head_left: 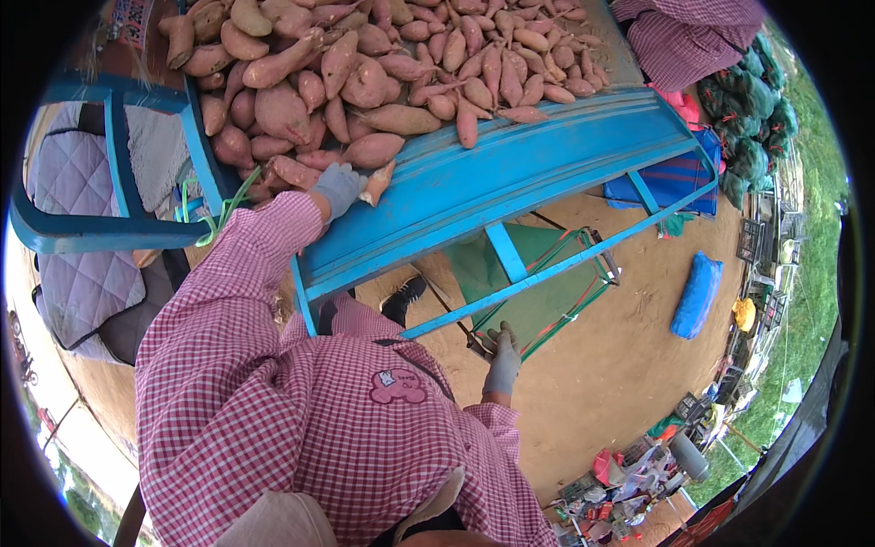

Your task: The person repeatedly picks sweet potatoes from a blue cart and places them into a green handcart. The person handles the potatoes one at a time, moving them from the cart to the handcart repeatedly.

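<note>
My left hand (338, 191), in a grey glove, reaches over the near edge of a large pile of sweet potatoes (366, 82). Its fingertips meet one broken-looking sweet potato (378, 183) beside the blue metal tailgate (478, 171); whether they grip it is hard to see. My right hand (504, 362), also gloved, is held low with its fingers apart and nothing visible in it. Just beyond those fingers, a green mesh bag (540, 273) hangs spread on a frame below the tailgate rail. The inside of the bag is partly hidden by the rail.
A blue rail (519, 284) runs between me and the bag. Filled green mesh sacks (748, 109) lie at the right, near another person in a checked garment (683, 41). On the dirt floor lies a blue bundle (696, 295). Crates (750, 241) line the right edge.
</note>
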{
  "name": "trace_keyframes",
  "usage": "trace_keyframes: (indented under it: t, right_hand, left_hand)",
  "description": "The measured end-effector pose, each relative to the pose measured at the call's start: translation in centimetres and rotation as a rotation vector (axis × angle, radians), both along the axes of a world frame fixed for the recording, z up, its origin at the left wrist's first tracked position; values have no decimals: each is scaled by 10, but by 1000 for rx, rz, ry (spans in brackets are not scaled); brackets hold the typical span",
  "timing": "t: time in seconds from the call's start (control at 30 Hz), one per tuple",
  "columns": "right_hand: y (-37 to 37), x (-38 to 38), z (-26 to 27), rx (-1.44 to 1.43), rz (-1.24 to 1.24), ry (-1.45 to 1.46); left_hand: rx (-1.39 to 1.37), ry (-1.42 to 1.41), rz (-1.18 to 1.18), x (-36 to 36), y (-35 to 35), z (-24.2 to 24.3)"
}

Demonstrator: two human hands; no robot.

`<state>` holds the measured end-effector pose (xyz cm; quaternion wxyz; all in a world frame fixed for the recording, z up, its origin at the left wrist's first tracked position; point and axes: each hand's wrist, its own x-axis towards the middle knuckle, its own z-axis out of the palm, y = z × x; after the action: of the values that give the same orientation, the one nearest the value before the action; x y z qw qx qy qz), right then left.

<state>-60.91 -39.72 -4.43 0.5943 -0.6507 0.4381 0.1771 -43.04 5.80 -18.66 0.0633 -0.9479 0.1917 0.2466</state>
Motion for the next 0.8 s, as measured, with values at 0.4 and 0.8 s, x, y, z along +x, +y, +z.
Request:
trace_keyframes:
  t: [0.4, 0.8]
  right_hand:
    - [37, 30, 66, 114, 155, -265]
    - [68, 79, 79, 950, -382, -396]
  left_hand:
    - [-744, -437, -41, -20, -7, 165]
    - [-1441, -310, -743, -48, -207, 257]
